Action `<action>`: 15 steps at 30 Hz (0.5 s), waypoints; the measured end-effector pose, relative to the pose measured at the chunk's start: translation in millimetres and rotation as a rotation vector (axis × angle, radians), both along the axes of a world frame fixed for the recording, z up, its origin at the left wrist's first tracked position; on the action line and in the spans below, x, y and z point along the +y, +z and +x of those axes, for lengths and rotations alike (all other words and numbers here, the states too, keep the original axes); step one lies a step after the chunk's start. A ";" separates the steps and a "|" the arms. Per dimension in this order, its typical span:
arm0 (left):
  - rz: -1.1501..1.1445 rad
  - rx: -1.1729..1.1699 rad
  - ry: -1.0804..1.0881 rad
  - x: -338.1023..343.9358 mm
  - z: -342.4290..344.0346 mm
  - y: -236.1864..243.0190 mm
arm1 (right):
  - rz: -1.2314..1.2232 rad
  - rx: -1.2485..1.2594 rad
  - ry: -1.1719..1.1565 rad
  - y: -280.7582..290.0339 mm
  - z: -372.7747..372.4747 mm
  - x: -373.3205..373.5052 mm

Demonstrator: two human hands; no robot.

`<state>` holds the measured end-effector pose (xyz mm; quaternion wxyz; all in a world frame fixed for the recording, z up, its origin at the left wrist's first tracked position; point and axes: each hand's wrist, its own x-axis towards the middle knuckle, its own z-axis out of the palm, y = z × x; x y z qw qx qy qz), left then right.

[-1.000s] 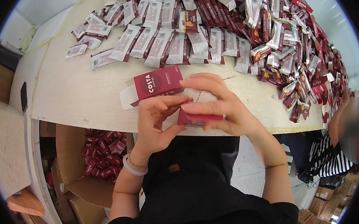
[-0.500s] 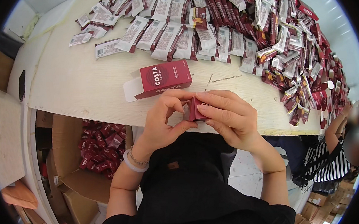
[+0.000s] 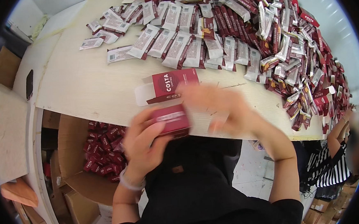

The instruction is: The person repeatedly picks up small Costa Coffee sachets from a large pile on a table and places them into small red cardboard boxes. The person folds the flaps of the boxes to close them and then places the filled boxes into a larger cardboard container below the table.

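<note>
The small red carton (image 3: 171, 120) sits in the left hand (image 3: 142, 145), just in front of the near edge of the counter (image 3: 83, 87) and above the person's dark top. The left hand's fingers (image 3: 154, 132) are closed around the carton from below and from the side, so it is clamped there, tilted slightly with its pale-labelled face upward. A light band circles the left wrist (image 3: 130, 184).

The right hand (image 3: 220, 109) is just beside the carton on its right and heavily blurred; whether its fingers are apart or together cannot be told, nor whether they touch the carton.

Down to the left, under the counter's edge, an open cardboard box (image 3: 73, 159) holds a heap of small red packets (image 3: 104, 151).

On the counter just beyond the hands lies a second red carton (image 3: 173, 85) on its side, its pale end flap open toward the left. It lies apart from both hands.

Further back, a wide spread of flat sachets (image 3: 175, 46), white and dark red, covers the far part of the counter, laid in rough rows on the left and piled loosely toward the right edge (image 3: 304, 63).

At the far right, beyond the counter's corner, another person in a striped top (image 3: 329, 168) is partly in view, one arm raised toward the pile.
</note>
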<state>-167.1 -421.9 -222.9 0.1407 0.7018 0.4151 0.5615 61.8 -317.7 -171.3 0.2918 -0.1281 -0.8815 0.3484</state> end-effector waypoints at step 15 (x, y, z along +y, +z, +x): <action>-0.242 0.437 0.490 -17.3 -58.5 0.1 | 0.259 -1.001 -0.772 2.6 -12.9 166.5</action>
